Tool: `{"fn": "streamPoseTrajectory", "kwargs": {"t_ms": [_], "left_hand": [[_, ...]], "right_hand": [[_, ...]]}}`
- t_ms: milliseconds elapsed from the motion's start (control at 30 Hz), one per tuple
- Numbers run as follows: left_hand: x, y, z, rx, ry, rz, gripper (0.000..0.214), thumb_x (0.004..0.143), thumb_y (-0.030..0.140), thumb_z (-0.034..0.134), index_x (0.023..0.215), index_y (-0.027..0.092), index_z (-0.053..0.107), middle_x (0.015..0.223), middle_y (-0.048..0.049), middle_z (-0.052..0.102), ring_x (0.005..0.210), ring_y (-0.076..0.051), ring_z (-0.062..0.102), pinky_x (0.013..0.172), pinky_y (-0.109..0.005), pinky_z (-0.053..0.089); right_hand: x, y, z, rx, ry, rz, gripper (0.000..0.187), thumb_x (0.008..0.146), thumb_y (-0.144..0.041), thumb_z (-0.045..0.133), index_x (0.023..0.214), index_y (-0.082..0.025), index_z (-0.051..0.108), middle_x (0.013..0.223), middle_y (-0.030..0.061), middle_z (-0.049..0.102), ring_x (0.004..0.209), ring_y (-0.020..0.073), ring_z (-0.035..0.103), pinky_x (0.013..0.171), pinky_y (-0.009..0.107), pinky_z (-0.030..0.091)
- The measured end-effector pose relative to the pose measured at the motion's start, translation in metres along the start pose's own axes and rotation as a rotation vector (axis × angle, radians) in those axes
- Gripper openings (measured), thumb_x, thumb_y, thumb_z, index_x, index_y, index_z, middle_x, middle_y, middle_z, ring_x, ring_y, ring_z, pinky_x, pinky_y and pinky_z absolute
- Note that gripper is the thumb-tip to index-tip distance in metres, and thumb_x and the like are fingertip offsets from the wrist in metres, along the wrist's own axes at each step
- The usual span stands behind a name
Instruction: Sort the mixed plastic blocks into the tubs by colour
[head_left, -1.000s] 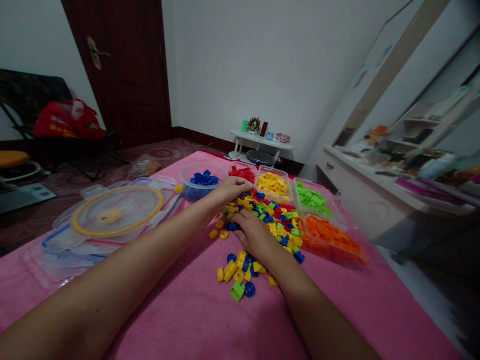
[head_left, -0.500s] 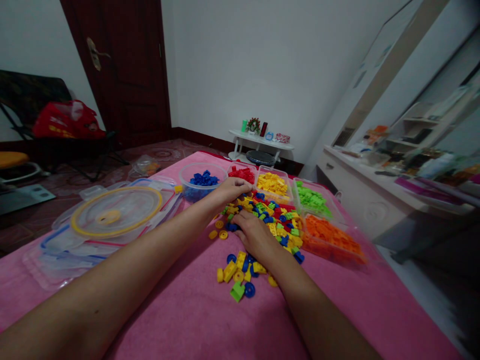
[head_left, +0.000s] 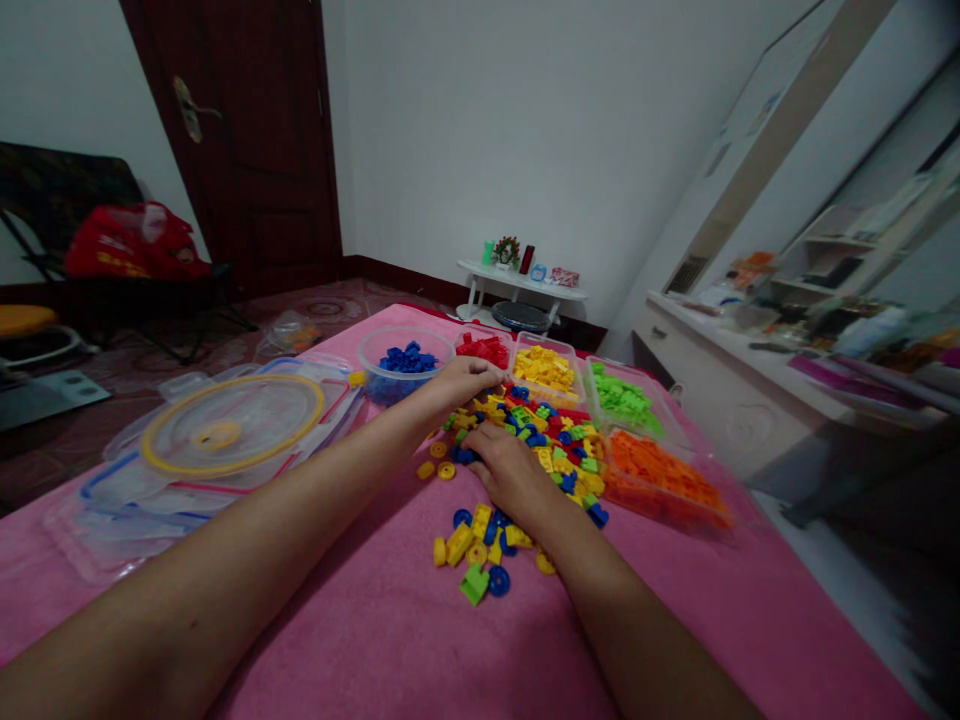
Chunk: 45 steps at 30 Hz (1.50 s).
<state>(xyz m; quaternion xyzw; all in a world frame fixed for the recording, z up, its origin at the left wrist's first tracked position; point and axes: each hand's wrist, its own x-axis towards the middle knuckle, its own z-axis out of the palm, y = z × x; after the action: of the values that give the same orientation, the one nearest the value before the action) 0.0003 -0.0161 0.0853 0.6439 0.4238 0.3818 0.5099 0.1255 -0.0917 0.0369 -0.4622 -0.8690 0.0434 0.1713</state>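
Observation:
A mixed pile of building blocks (head_left: 559, 445) in yellow, blue, green and red lies on the pink tablecloth (head_left: 375, 600). Over the pile's far left edge, beside the box of red blocks (head_left: 484, 348), my left hand (head_left: 466, 380) has its fingers closed together; anything in them is hidden. My right hand (head_left: 510, 470) rests on the near left part of the pile, fingers curled down. Its fingertips meet a blue piece (head_left: 463, 455), and I cannot make out what they hold. Closer to me lies a smaller group of yellow, blue and green pieces (head_left: 480, 540).
Clear containers of blue blocks (head_left: 409, 358), yellow blocks (head_left: 545, 370), green blocks (head_left: 622, 398) and orange blocks (head_left: 664, 470) curve around the pile. Stacked clear lids (head_left: 232, 425) lie at the left. A white low table (head_left: 517, 280) stands by the wall.

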Motion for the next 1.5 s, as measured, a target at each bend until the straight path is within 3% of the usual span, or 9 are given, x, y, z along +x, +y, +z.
{"fn": "streamPoseTrajectory", "kwargs": {"t_ms": [600,1000,1100,1300,1400,1500], "left_hand": [[0.006,-0.01,0.0,0.045,-0.033,0.008,0.03,0.072,0.038,0.059,0.086,0.013,0.067,0.082,-0.0043,0.065,0.054,-0.006,0.046,0.042,-0.014,0.03],[0.004,-0.007,0.0,0.018,-0.009,-0.015,0.029,0.071,0.038,0.061,0.084,0.013,0.068,0.077,-0.002,0.065,0.052,-0.005,0.046,0.045,-0.016,0.031],[0.007,-0.012,-0.002,-0.009,-0.022,-0.022,0.027,0.072,0.037,0.06,0.082,0.012,0.067,0.071,-0.0002,0.062,0.047,-0.004,0.042,0.043,-0.016,0.029],[0.01,-0.024,-0.002,-0.126,-0.074,-0.004,0.022,0.071,0.032,0.065,0.078,0.012,0.067,0.066,0.0,0.061,0.047,-0.004,0.045,0.042,-0.015,0.029],[0.007,-0.024,0.003,-0.278,-0.133,-0.181,0.022,0.075,0.034,0.063,0.081,0.012,0.065,0.065,-0.0003,0.061,0.047,-0.006,0.049,0.04,-0.015,0.03],[0.003,-0.021,0.008,-0.454,-0.273,-0.374,0.031,0.084,0.042,0.053,0.084,0.013,0.062,0.065,-0.0023,0.061,0.048,-0.008,0.053,0.038,-0.014,0.034]], "right_hand": [[0.001,-0.001,0.0,-0.006,-0.003,-0.004,0.021,0.081,-0.009,0.053,0.099,-0.018,0.059,0.097,0.0057,0.057,0.092,0.0167,0.053,0.081,0.028,0.042],[0.0,0.006,-0.006,0.064,0.066,-0.112,0.014,0.08,-0.01,0.057,0.09,-0.019,0.061,0.092,0.0048,0.059,0.089,0.0169,0.055,0.081,0.03,0.045],[0.0,0.008,-0.021,0.078,0.151,-0.145,0.014,0.08,-0.011,0.057,0.091,-0.019,0.061,0.091,0.0051,0.061,0.089,0.0177,0.056,0.081,0.032,0.046],[-0.006,0.021,-0.055,0.087,0.465,-0.243,0.016,0.083,-0.015,0.057,0.097,-0.02,0.06,0.097,0.0068,0.064,0.096,0.0191,0.059,0.086,0.034,0.046],[-0.009,0.025,-0.063,0.065,0.605,-0.214,0.016,0.082,-0.016,0.057,0.098,-0.021,0.06,0.096,0.0064,0.065,0.095,0.0195,0.06,0.085,0.034,0.047],[-0.009,0.026,-0.066,0.04,0.665,-0.149,0.013,0.082,-0.017,0.057,0.094,-0.02,0.06,0.092,0.0059,0.065,0.091,0.0191,0.061,0.082,0.033,0.048]]}}
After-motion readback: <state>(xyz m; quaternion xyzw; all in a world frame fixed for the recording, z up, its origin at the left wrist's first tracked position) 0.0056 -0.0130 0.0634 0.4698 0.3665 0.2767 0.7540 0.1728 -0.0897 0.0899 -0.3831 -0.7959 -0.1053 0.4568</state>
